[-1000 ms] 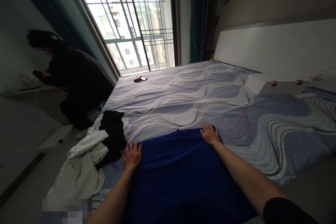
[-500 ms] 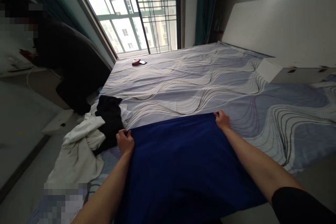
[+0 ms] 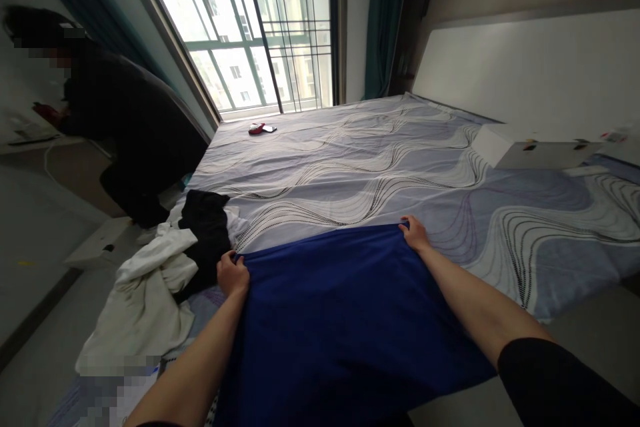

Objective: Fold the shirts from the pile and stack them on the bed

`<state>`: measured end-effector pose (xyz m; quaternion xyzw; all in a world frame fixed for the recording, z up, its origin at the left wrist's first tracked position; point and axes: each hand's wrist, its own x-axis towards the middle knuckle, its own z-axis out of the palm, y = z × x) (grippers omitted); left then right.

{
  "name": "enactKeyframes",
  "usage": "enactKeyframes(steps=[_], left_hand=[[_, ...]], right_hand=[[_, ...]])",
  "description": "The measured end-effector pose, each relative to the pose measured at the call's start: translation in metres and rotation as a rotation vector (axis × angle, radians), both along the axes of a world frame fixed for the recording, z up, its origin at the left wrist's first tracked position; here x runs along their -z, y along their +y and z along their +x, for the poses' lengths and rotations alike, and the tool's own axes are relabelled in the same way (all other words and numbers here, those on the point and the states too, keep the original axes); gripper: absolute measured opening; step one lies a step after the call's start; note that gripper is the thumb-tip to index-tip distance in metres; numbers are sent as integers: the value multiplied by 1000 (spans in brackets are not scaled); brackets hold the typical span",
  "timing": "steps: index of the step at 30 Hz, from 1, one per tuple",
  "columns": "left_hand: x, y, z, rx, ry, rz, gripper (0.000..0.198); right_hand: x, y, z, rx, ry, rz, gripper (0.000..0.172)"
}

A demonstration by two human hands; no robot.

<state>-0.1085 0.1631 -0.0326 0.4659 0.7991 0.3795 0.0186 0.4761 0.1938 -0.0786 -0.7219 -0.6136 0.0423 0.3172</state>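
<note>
A dark blue piece of cloth (image 3: 330,307) is stretched out before me, its far edge lying over the bed and its near part hanging towards my body. At its far left corner my left hand (image 3: 233,275) is closed, pinching the fabric between thumb and fingers. The far right corner is pinched the same way by my right hand (image 3: 415,233). Between the two hands the cloth's edge runs nearly straight, with slight creases below it. What kind of cloth article it is, I cannot tell.
Beneath is a bed with a wave-patterned sheet (image 3: 310,183). Crumpled black cloth (image 3: 205,230) and cream cloth (image 3: 145,307) lie to the left. A white box (image 3: 530,150) sits at the right. A person in dark clothes (image 3: 135,113) bends by a desk at left.
Both hands keep their hold on the blue cloth's corners. The view has shifted slightly, so the scene sits a little lower and further left. The cloth stays stretched.
</note>
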Motion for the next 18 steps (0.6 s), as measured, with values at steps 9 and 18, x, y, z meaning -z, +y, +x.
enactKeyframes(steps=[9, 18], left_hand=[[-5, -130, -20, 230, -57, -54, 54], [-6, -321, 15, 109, -82, -183, 37]], right_hand=[[-8, -124, 32, -114, -125, -63, 49], [-15, -266, 17, -13, 113, -92, 48]])
